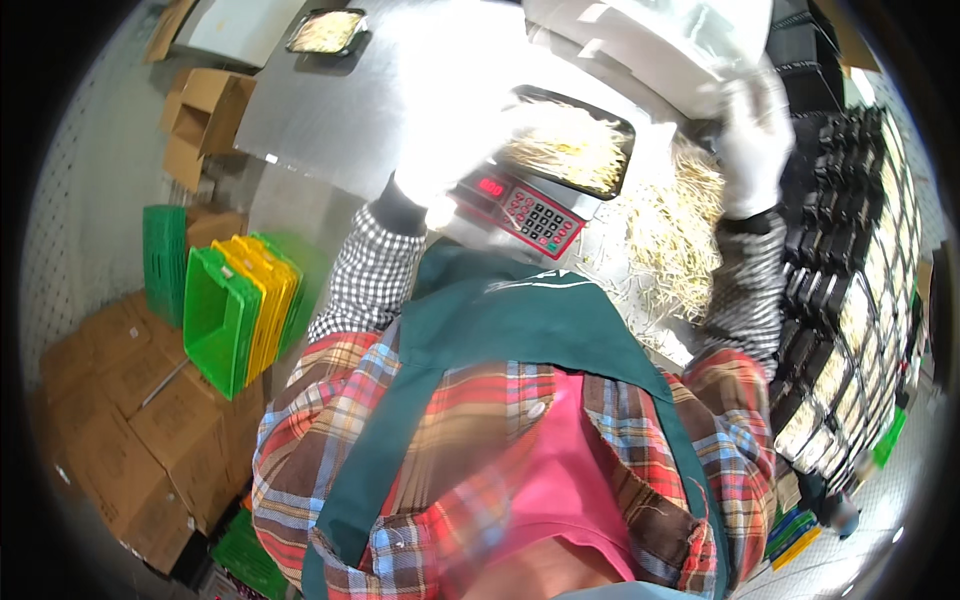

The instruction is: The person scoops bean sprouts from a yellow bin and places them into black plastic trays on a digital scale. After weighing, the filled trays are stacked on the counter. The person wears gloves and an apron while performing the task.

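Note:
A black plastic tray (626, 161) filled with thin pale stalks, sprouts or slender mushrooms, sits over a digital scale (517, 212) with a red-edged keypad and lit display. My left hand (454, 142), in a white glove washed out by glare, is at the tray's left end; its fingers cannot be made out. My right hand (754, 146), white-gloved and blurred, is raised beyond a loose heap of pale stalks (675, 232) on the metal table. Clear plastic (712, 34) lies close to its fingertips; whether it grips anything is unclear.
Another filled tray (328, 32) sits at the table's far left. Stacked black trays (832, 277) rise at the right, many filled. At left are green and yellow crates (240, 315), cardboard boxes (135, 420) and an open carton (199, 120). A white bin (637, 45) stands at the back.

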A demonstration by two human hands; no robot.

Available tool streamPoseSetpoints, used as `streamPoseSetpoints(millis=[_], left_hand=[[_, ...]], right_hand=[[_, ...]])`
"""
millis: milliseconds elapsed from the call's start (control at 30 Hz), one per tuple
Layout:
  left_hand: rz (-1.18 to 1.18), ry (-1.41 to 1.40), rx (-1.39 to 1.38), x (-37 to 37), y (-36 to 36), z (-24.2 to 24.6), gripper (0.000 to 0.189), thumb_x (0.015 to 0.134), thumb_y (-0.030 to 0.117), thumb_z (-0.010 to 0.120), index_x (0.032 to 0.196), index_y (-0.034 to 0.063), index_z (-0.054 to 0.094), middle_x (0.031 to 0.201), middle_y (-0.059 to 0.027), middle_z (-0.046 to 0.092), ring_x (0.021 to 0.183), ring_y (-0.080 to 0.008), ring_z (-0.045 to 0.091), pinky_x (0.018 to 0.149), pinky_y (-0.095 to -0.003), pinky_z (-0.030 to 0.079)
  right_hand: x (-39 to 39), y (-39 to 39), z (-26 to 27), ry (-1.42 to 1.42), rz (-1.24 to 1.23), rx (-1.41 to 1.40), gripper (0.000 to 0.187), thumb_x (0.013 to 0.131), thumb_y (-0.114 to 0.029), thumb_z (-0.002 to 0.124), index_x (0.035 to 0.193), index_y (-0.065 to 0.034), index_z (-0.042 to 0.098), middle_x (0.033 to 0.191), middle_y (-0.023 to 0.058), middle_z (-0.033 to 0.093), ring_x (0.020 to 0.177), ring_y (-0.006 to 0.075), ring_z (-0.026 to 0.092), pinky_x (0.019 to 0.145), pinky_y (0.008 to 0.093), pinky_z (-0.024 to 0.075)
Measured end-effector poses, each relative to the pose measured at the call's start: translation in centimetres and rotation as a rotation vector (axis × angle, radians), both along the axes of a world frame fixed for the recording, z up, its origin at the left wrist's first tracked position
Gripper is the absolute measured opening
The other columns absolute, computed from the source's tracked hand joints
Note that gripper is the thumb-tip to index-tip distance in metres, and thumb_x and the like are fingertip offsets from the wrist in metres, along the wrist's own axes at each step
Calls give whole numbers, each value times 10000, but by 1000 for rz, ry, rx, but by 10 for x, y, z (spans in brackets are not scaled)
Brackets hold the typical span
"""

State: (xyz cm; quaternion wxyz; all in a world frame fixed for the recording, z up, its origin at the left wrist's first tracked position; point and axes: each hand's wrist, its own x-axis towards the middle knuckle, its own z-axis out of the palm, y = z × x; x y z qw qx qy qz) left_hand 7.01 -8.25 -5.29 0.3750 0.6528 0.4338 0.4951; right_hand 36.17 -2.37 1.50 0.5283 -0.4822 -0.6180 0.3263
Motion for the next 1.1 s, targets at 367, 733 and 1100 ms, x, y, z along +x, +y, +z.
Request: streamPoseSetpoints(millis=[367,733,1100], left_hand=[[35,682,180,51,21,-56,408,975,214,489,1335,23,506,1299,-164,571,1198,-289,540,1066,-392,383],[5,751,188,61,14,-66,375,1016,249,406,1282,53,583,1294,-131,591,1179,-239,559,1038,-359,427],[-11,563,-60,67,15,-93,356,946,265,523,1183,12,605,1153,-195,624,1045,-315,592,937,-431,454]], right_hand=[[-25,-23,-156,-391,-392,-83,232,914,-213,618,1067,-72,722,1011,141,704,912,233,644,890,312,474],[-11,-7,-208,455,-159,-399,675,808,-30,731,1377,5,369,1030,69,602,967,180,581,912,306,475],[-29,-74,-169,-588,-325,-144,500,942,-189,567,1405,-46,445,1522,192,329,1406,357,293,1151,405,235]])
